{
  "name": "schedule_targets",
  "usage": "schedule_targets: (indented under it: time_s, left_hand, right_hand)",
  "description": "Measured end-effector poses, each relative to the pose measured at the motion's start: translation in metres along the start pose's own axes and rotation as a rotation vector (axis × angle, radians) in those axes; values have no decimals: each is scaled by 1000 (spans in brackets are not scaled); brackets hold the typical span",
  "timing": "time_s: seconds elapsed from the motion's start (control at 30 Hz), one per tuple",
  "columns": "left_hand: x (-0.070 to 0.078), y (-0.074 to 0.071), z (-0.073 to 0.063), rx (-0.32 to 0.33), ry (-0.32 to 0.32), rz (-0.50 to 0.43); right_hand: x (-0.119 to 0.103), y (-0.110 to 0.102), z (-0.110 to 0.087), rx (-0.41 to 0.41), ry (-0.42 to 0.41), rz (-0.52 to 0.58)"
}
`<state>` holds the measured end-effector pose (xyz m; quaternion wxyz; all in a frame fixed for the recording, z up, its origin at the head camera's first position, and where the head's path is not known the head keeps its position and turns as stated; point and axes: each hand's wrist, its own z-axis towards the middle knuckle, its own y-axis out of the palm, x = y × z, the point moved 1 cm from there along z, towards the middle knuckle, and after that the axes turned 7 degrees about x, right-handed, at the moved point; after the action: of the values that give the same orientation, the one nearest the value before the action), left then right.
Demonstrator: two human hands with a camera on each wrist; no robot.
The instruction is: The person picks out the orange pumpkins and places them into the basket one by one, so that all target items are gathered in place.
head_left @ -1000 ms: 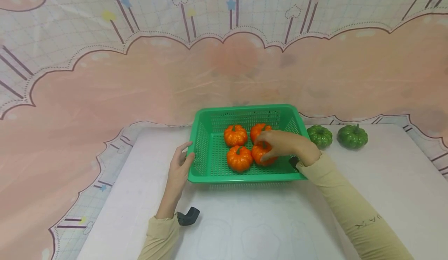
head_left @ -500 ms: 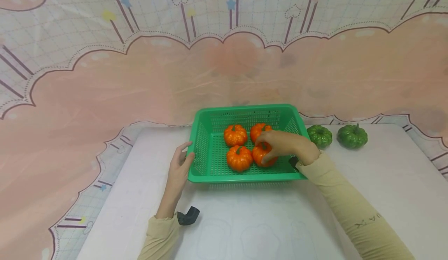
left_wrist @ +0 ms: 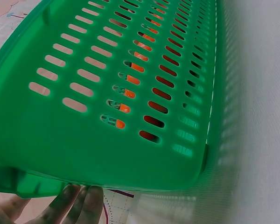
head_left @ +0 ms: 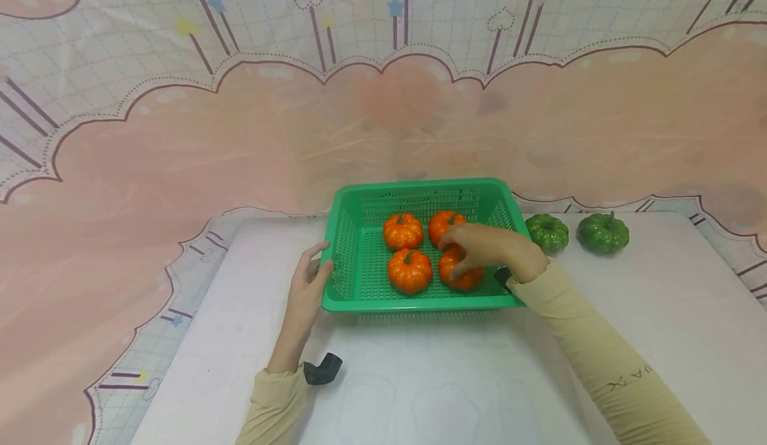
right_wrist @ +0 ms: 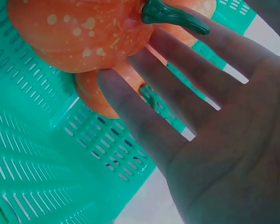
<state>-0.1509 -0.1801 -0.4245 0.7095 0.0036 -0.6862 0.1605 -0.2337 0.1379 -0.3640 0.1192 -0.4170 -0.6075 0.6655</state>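
Observation:
A green plastic basket (head_left: 413,306) holds several small orange pumpkins (head_left: 410,273). My left hand (head_left: 307,290) is at the basket's left rim, its thumb and fingertips against the outside. In the left wrist view, the fingers (left_wrist: 92,205) come up close under the basket's end wall (left_wrist: 93,154). My right hand (head_left: 482,245) reaches down inside and holds the near right pumpkin (head_left: 466,278), thumb on the near side. The right wrist view shows long, spread fingers (right_wrist: 135,109) passing behind this speckled pumpkin (right_wrist: 74,28); its green stem (right_wrist: 172,18) points toward the palm.
Two green pumpkins, one (head_left: 548,233) close to the basket's right side and another (head_left: 602,234) farther right, lie on the white tabletop (head_left: 635,312). A patterned cloth (head_left: 383,112) rises behind. A black wrist mount (head_left: 323,370) juts out near the left sleeve.
The pumpkin under my right hand has shifted slightly right and toward me, away from the one beside it. Both hands and the basket have stayed nearly in place.

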Motion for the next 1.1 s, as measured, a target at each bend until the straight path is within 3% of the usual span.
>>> schedule_targets:
  time_s: [0.57,1.1]
  left_hand:
    - [3,1,-1,17,3,45]
    - [14,-6,0,13,46,153]
  right_hand:
    - [-2,-1,-2,-24,10,-3]
    - [-6,-9,-9,30,29,5]
